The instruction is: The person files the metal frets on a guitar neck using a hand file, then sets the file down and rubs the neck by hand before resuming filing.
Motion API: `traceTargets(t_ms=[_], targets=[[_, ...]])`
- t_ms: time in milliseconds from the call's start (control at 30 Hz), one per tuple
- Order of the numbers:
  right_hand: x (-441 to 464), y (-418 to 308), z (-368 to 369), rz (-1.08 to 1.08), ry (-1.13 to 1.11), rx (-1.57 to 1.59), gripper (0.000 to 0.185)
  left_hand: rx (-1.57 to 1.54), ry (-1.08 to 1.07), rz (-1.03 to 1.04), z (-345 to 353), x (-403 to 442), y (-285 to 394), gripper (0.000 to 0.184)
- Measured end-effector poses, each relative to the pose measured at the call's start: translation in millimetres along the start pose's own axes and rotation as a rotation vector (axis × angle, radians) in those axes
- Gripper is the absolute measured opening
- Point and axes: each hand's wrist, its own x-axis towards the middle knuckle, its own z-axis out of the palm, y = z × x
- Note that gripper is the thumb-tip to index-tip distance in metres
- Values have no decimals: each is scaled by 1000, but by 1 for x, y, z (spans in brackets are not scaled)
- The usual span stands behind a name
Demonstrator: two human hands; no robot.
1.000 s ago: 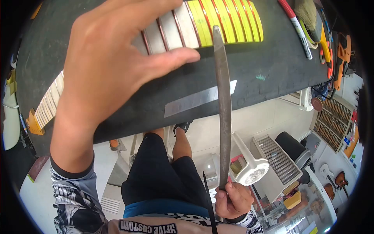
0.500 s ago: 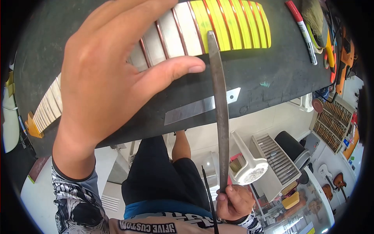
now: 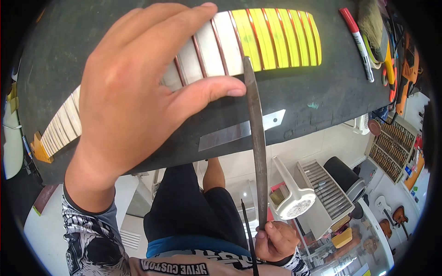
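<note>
A guitar neck [image 3: 281, 40] lies fret side up across the dark bench. Bright yellow tape covers the spaces between frets at its right end; silvery-white strips fill those further left, and the fret lines look reddish. My left hand [image 3: 129, 92] spans the neck, thumb along the near edge and fingers over the far edge. Between finger and thumb, my right hand [image 3: 278, 241] pinches the lower end of a long metal file [image 3: 258, 147]. The file's tip meets the neck's near edge where the yellow tape begins. Beneath the file rests a flat clear or shiny strip [image 3: 225, 136] with a hole.
A yellow-brown block [image 3: 41, 148] supports the narrow left end. At the right lie a red-capped marker [image 3: 357, 43], a brush [image 3: 369, 20] and an orange tool [image 3: 409, 73]. Below the bench edge stand a white machine [image 3: 294, 195] and a slotted case [image 3: 324, 186].
The file's tip has drawn back toward me, from over the yellow tape to the neck's near edge. Neck and left hand appear slightly lower in view, as the camera shifted.
</note>
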Motion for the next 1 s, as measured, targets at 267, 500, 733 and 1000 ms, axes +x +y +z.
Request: traceTargets(t_ms=[267, 500, 733, 1000], targets=[[104, -19, 10, -55, 25, -104, 49, -44, -14, -55, 0, -2, -2, 73], [143, -32, 11, -14, 55, -93, 44, -74, -13, -66, 1, -1, -3, 75], [24, -14, -8, -37, -36, -65, 53, -115, 1, -47, 3, -1, -7, 75], [125, -31, 2, -33, -6, -87, 52, -144, -4, -58, 1, -1, -7, 74]])
